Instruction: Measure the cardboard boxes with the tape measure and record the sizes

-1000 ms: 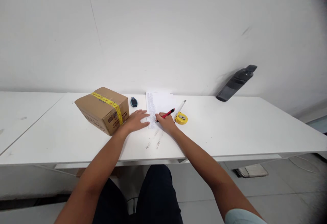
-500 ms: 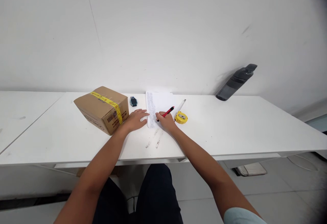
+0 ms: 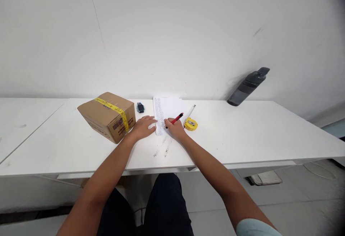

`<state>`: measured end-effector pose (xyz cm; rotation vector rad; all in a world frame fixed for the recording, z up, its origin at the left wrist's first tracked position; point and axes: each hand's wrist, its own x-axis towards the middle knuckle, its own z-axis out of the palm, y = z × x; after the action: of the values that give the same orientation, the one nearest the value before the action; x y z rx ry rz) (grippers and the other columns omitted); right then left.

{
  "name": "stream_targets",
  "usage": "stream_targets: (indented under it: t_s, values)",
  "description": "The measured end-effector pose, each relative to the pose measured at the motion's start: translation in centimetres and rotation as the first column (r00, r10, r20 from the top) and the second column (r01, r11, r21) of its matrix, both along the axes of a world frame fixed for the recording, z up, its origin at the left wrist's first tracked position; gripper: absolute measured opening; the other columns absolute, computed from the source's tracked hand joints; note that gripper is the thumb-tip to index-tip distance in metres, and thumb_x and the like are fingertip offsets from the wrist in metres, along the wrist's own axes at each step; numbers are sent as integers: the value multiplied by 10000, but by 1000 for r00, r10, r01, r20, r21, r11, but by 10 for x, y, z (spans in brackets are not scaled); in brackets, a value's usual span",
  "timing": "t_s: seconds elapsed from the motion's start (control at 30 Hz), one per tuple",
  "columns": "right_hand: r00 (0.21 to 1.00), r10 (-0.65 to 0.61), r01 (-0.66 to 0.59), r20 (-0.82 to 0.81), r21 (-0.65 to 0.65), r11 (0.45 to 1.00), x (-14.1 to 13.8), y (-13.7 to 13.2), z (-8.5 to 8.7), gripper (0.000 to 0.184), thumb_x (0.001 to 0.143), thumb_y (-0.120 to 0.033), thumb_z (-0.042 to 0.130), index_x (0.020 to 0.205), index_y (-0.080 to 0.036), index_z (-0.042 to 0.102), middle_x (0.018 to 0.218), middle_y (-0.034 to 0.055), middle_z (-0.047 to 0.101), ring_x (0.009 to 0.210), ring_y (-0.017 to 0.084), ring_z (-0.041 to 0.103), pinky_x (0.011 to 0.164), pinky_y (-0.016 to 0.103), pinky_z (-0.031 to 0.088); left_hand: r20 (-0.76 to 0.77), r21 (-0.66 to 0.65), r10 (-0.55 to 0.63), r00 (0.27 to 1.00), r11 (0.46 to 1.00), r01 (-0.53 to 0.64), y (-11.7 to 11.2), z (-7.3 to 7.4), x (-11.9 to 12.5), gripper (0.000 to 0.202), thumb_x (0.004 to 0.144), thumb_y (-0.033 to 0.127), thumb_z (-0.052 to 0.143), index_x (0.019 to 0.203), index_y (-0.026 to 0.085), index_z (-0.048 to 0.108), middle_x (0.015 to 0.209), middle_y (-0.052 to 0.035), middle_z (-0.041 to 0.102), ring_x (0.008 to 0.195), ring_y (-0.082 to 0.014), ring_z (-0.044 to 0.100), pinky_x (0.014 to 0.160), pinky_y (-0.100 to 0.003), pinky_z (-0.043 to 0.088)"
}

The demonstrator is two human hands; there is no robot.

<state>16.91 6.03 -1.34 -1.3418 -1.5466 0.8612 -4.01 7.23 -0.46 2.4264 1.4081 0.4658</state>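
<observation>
My right hand (image 3: 175, 127) is closed around a red and black pen (image 3: 177, 118), its tip down on a sheet of paper (image 3: 169, 106). Rows of small handwriting cover the paper's left part. Flat on the table lies my left hand (image 3: 144, 126), fingers spread, with fingertips at the paper's left edge. A yellow tape measure (image 3: 191, 123) rests just right of my right hand, a length of its blade pulled out toward the wall. Beyond my left hand is a dark watch (image 3: 140, 107).
A cardboard box (image 3: 109, 115) with yellow tape stands left of my left hand. At the right, a dark bottle (image 3: 246, 88) stands near the wall. The white table (image 3: 242, 135) has dark smudges near its front edge, and my legs are below it.
The view has shifted very slightly. Both hands and the pen stay in nearly the same place on the paper.
</observation>
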Motion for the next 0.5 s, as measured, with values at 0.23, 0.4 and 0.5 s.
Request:
stream_targets:
  t_s: [0.23,0.4,0.5]
  values:
    - [999,-49,49,8,-2,999,0,0,1,372,821,-456,490,543,-212,516,549,-20,518,570,147,441,596,295,334,17,0,0,1000,1000,0,0,0,0,449,936,420,484,1344,282,610,1522,-18,485,1458,-254,344,1195,-432,290]
    - [1000,-29,29,7,-1,1000,0,-1,2,376,811,-478,503,549,-211,531,552,-21,518,582,149,447,603,292,343,16,3,-4,1000,1000,4,2,-2,0,453,932,422,486,1343,280,613,1521,-14,487,1456,-247,348,1199,-417,285]
    - [999,-50,50,2,-11,999,-1,-1,3,355,806,-450,492,542,-213,511,542,-25,503,574,146,439,597,290,341,11,5,-6,1000,1000,6,2,-2,0,457,933,428,479,1348,288,609,1521,-7,487,1455,-245,346,1200,-418,283]
